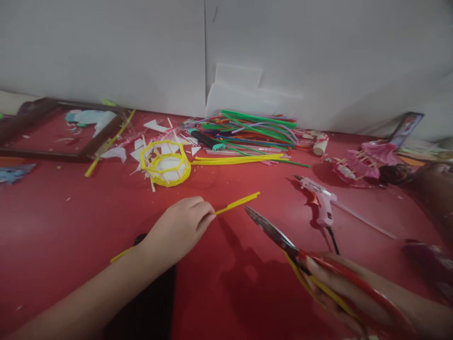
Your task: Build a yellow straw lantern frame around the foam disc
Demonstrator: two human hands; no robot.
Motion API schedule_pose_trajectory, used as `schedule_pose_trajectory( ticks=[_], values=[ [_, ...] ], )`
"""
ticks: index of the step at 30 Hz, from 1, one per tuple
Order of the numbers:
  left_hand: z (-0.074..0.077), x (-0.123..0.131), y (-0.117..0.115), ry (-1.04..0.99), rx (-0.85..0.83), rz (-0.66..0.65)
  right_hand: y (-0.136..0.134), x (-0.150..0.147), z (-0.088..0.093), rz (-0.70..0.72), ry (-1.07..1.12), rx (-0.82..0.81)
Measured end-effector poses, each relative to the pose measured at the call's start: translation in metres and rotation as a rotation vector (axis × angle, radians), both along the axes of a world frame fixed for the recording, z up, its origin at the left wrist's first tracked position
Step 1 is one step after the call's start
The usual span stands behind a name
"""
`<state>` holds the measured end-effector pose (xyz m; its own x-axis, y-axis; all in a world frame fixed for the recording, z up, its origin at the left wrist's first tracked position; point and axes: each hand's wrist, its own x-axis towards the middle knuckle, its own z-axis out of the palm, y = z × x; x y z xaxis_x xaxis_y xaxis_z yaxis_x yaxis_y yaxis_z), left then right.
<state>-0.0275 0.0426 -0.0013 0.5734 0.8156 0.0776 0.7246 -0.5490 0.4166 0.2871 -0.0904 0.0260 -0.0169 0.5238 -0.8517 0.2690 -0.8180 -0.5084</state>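
Note:
My left hand (184, 222) pinches a short bundle of yellow pipe cleaners (242, 201) above the red table, their free ends pointing right. A pair of scissors (271, 230) with red handles is in my right hand (341, 281). The blades look closed, and their tip lies just below the bundle's free end without touching it. A yellow strip (332, 293) shows along the fingers of my right hand; whether it is loose or part of the handle, I cannot tell. Behind my left hand stands a yellow ring-shaped frame (182, 175) with pale sticks.
Several long pipe cleaners (262, 125) lie in a pile by the white wall. A pink glue gun (322, 200) rests at right, its cord trailing. Further right are a pink craft piece (371, 163) and another person's arm (430, 189). A dark flat object (143, 302) lies under my left forearm.

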Motion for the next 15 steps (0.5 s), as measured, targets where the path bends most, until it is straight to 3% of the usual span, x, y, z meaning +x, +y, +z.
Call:
schedule_pose_trajectory(
  ticks=[6, 10, 15],
  values=[
    [0.004, 0.006, -0.009, -0.030, 0.014, -0.013, 0.007, -0.013, 0.005, 0.037, 0.157, -0.040],
    [0.007, 0.012, -0.013, 0.010, -0.064, 0.010, 0.012, -0.022, 0.006, 0.097, 0.156, -0.079],
    [0.008, 0.018, -0.013, 0.094, -0.114, 0.021, 0.018, -0.033, 0.010, 0.064, 0.090, -0.116]
  ],
)
